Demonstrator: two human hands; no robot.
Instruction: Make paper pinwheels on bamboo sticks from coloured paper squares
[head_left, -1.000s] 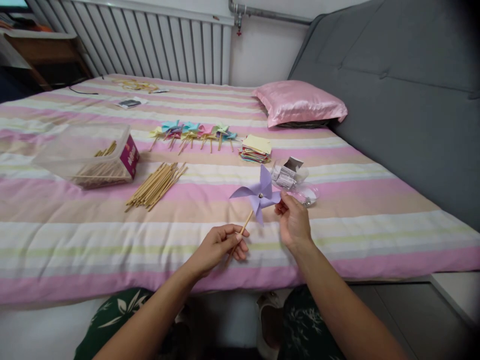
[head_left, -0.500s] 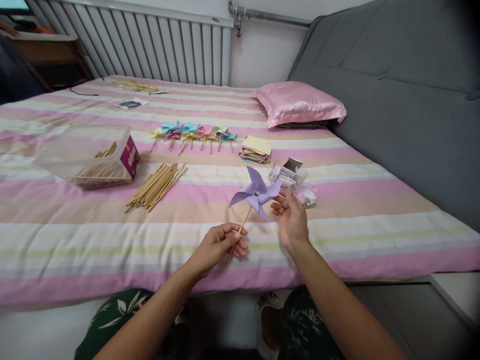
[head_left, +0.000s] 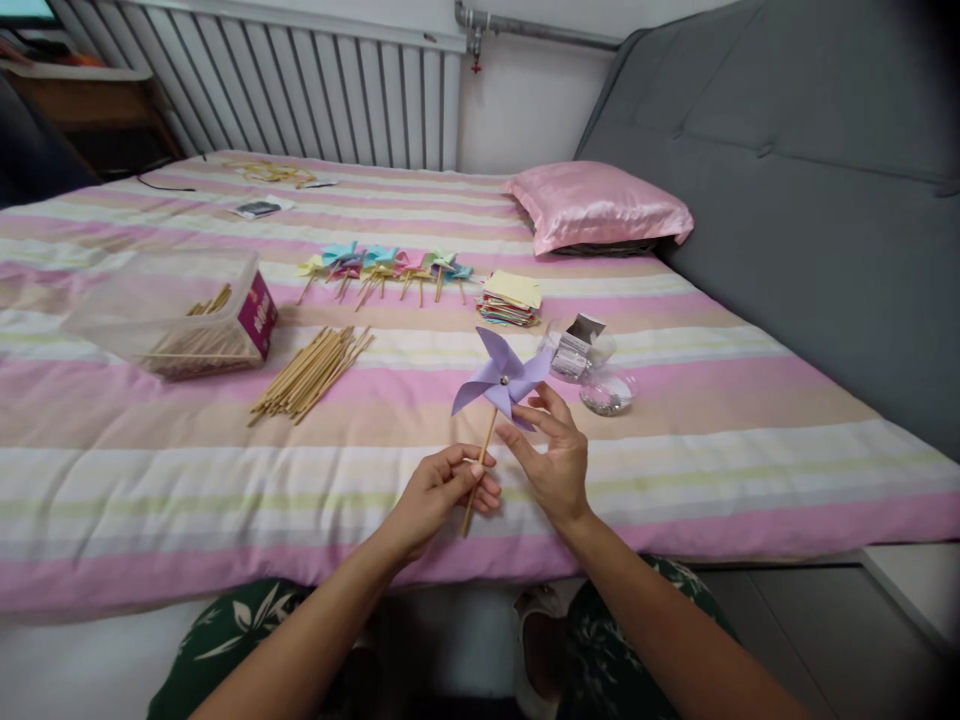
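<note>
A purple paper pinwheel [head_left: 496, 376] on a thin wooden stick is held up above the front part of the bed. My left hand [head_left: 448, 488] pinches its stick between thumb and fingers, below the blades. Close by on the right, my right hand [head_left: 553, 455] has thumb and fingers apart, with fingertips at the lower right blade; whether they press on it I cannot tell. Beyond my right hand lie a round clear container of small metal pieces [head_left: 607, 393] and a clear box with small packets [head_left: 574, 355].
Wooden sticks [head_left: 311, 375] lie loose beside a clear plastic tub [head_left: 161, 345] holding more. Several finished pinwheels [head_left: 382, 262] rest farther back, near a stack of coloured paper [head_left: 510, 298]. A pink pillow [head_left: 600, 208] lies by the grey headboard [head_left: 787, 200].
My right hand has moved left and slightly down from the right blade tip to the lower right blade. The pinwheel has shifted a little left, and its blades have turned slightly.
</note>
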